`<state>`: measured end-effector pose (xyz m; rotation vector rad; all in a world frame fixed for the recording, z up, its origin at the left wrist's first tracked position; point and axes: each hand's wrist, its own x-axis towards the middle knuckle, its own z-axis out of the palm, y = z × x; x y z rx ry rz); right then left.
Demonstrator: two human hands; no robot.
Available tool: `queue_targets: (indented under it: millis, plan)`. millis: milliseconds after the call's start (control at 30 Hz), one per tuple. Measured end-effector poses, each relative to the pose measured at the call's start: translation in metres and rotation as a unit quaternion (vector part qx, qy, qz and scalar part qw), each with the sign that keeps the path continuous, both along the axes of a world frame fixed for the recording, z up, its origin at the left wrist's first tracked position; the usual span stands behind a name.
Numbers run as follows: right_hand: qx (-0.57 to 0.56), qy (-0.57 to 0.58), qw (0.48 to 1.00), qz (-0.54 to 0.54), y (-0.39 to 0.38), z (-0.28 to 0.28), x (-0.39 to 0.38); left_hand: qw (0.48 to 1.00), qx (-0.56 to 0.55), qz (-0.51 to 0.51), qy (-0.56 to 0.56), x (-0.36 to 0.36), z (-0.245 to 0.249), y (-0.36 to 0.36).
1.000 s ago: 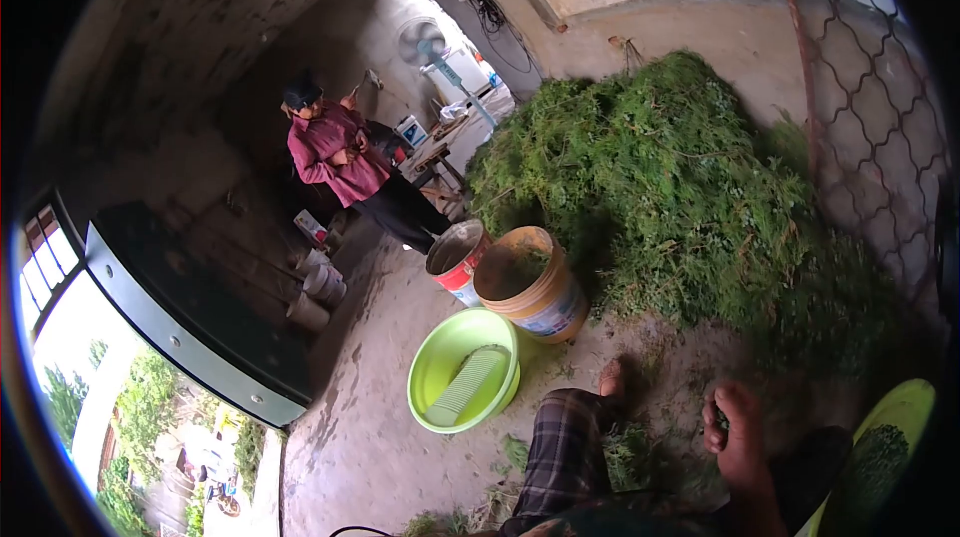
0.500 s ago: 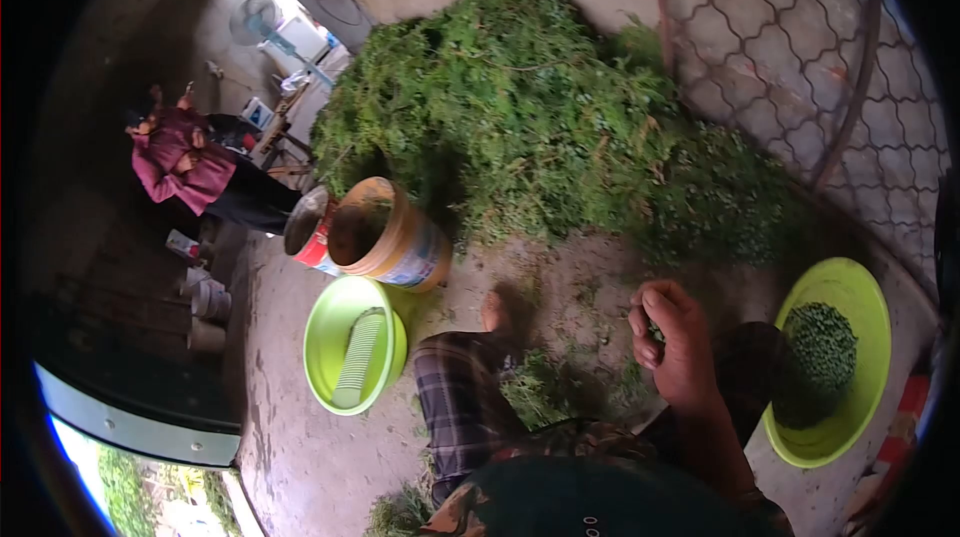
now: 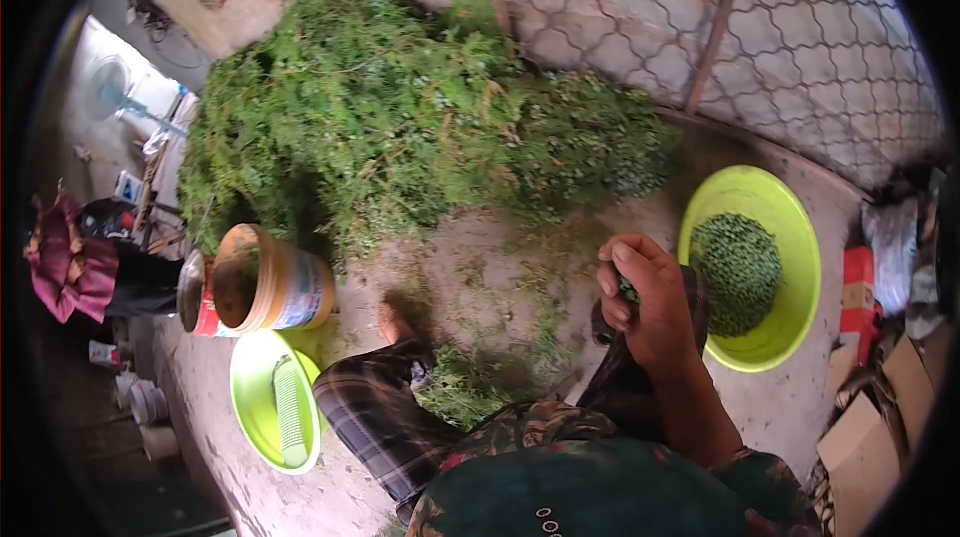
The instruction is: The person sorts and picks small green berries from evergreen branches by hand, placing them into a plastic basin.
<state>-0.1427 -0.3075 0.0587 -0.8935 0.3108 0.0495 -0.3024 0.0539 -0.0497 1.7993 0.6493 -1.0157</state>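
My right hand [image 3: 648, 302] is raised above my right leg, fingers curled closed around some small green seed-like pieces [image 3: 628, 290], of which only a little shows. Just to its right a yellow-green basin [image 3: 800, 282] stands on the floor, holding a heap of similar small green pieces [image 3: 737, 272]. The hand is apart from the basin. My left hand is out of view. Some leafy green sprigs [image 3: 460, 392] lie on the floor between my legs.
A big pile of leafy green branches [image 3: 370, 107] lies ahead. On the left stand an orange bucket [image 3: 290, 282], a red bucket [image 3: 205, 312] and another basin [image 3: 255, 407] with a ridged green piece [image 3: 290, 412]. Cardboard [image 3: 865, 447] lies right; another person [image 3: 85, 262] stands far left.
My view has turned to the right, so the pile and buckets sit further left and cardboard shows at the right. My right hand stays closed, and the basin appears higher in view.
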Motion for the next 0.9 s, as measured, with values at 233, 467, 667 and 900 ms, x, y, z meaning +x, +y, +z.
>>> queue_targets:
  millis: [233,467,667,900]
  plan:
    - [-0.036,0.021,0.999,-0.015,-0.017,-0.002,-0.012,0.997,-0.03,-0.076,-0.013,0.04,0.007,-0.007]
    - [-0.126,0.087,0.986,-0.067,-0.044,-0.004,-0.04,0.99,-0.042,-0.136,-0.011,0.071,0.019,-0.019]
    - [-0.052,0.022,0.957,-0.284,-0.096,-0.009,-0.063,0.983,-0.028,-0.181,0.019,0.095,0.018,-0.029]
    - [-0.077,0.164,0.922,-0.342,-0.165,-0.123,-0.06,0.971,-0.004,-0.226,0.073,0.12,0.015,-0.045]
